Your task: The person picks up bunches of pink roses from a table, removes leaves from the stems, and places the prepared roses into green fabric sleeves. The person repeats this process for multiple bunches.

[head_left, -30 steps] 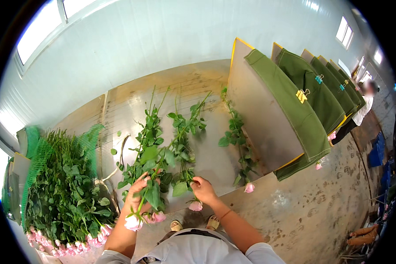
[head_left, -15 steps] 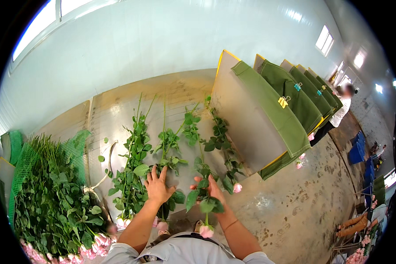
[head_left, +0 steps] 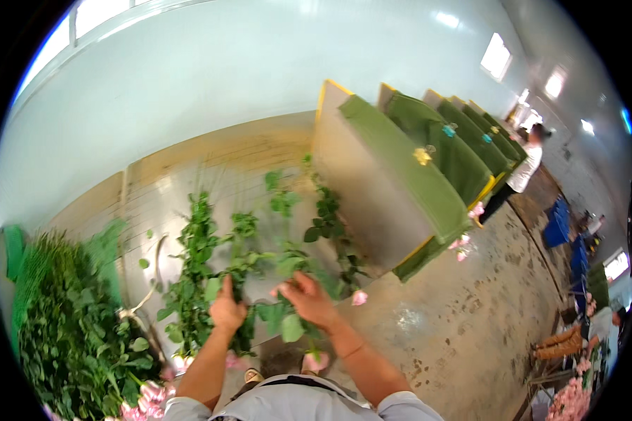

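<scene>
Pink roses with long leafy stems lie spread on a grey metal table point(head_left: 168, 210), stem ends toward the wall and blooms toward me. My left hand point(head_left: 227, 309) is among the leaves of a middle rose stem point(head_left: 244, 238); its fingers are blurred and partly hidden. To its right, my right hand point(head_left: 307, 300) has its fingers curled at the leaves of another rose point(head_left: 316, 361), whose pink bloom hangs over the table's near edge. A further rose stem point(head_left: 328, 210) lies beside the upright panel, its bloom point(head_left: 359, 297) at the table edge. Another leafy bunch point(head_left: 196, 245) is left of my left hand.
At the left lies a big rose bundle point(head_left: 77, 330) in green netting point(head_left: 105, 259). Upright panels with green cloth point(head_left: 414, 175) and clips stand in a row at the right. Beyond them are a person point(head_left: 527, 168), blue bins point(head_left: 557, 223) and a stained floor point(head_left: 463, 316).
My left hand has shifted left and slightly down and turned edge-on from lying spread. My right hand has moved left, now over the leaves. The whole view has shifted slightly.
</scene>
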Motion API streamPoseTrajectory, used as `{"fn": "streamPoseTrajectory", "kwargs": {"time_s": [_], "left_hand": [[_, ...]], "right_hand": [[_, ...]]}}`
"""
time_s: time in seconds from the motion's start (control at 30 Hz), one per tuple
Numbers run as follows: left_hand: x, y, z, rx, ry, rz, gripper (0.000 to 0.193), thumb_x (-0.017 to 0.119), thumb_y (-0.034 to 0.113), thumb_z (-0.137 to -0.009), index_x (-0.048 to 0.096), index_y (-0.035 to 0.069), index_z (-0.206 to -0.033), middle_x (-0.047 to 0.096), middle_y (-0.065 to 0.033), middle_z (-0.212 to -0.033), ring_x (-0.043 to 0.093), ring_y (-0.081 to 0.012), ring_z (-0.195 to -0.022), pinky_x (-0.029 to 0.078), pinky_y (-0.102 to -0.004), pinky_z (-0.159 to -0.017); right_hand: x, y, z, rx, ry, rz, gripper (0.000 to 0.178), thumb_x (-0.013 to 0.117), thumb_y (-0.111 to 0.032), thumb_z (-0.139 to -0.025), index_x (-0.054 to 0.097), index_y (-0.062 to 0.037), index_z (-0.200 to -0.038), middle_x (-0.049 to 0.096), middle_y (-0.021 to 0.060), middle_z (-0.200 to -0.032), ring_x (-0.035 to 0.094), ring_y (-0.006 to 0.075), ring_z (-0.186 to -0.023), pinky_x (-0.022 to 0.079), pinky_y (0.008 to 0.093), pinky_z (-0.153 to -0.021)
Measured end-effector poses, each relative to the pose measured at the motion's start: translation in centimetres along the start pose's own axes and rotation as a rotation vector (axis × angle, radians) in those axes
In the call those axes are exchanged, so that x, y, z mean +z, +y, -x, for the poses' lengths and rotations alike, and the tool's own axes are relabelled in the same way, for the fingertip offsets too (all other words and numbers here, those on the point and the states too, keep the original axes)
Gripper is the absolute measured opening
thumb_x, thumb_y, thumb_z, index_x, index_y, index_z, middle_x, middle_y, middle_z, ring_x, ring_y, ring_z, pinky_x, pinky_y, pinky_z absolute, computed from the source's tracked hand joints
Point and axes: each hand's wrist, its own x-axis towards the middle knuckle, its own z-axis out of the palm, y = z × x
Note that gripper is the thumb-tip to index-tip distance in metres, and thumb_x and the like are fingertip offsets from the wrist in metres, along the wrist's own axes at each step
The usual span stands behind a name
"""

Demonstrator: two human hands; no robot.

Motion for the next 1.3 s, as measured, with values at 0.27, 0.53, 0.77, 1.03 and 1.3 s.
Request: {"fn": "streamPoseTrajectory", "kwargs": {"time_s": [0.27,0.53,0.77,1.03,1.3], "left_hand": [[-0.8,-4.3,-3.7,-0.438,0.027,0.811,0.07,0.049,0.003,-0.079,0.029,0.013,-0.146,0.055,-0.0093,-0.106,0.04,-0.0145,-0.062,0.038,-0.031,-0.062],[1.2,-9.3,-7.0,-0.334,-0.241,1.745,0.035,0.049,0.038,-0.094,0.055,0.008,-0.111,0.062,-0.0064,-0.091,0.06,-0.016,-0.071,0.052,-0.0294,-0.056],[-0.6,3.2,-5.8,-0.386,-0.398,1.672,0.048,0.049,0.033,-0.094,0.044,0.008,-0.134,0.052,-0.0078,-0.127,0.05,-0.0216,-0.115,0.04,-0.0357,-0.097],[-4.5,6.1,-5.1,-0.606,-0.059,1.45,0.072,0.057,0.011,-0.078,0.029,0.017,-0.144,0.059,-0.0058,-0.104,0.057,-0.0197,-0.095,0.048,-0.0358,-0.082],[-4.6,4.1,-3.6,-0.637,0.0,1.563,0.058,0.056,0.005,-0.081,0.033,0.012,-0.134,0.059,-0.0079,-0.099,0.059,-0.0203,-0.086,0.052,-0.0366,-0.075]], "right_hand": [[1.1,9.4,-4.5,0.242,0.145,-0.043,0.024,0.049,-0.023,-0.093,0.046,-0.0018,-0.082,0.042,0.0066,-0.069,0.039,0.016,-0.064,0.039,0.0338,-0.063],[1.8,7.1,-5.6,0.116,0.245,-0.293,0.028,0.051,-0.025,-0.09,0.051,0.0028,-0.095,0.052,0.0108,-0.078,0.048,0.0191,-0.071,0.041,0.037,-0.066],[2.6,2.4,-6.8,0.037,0.007,0.449,0.031,0.044,-0.014,-0.088,0.057,-0.001,-0.113,0.052,0.0235,-0.117,0.048,0.0403,-0.108,0.038,0.0467,-0.094],[-11.1,6.0,-3.4,0.093,0.502,0.899,0.043,0.062,-0.021,-0.083,0.051,-0.001,-0.119,0.051,0.0202,-0.117,0.049,0.036,-0.108,0.041,0.0451,-0.091],[-14.8,10.9,-5.4,0.474,0.356,0.864,0.048,0.062,-0.019,-0.08,0.048,-0.0009,-0.123,0.057,0.0182,-0.109,0.059,0.0326,-0.094,0.048,0.0426,-0.08]]}}
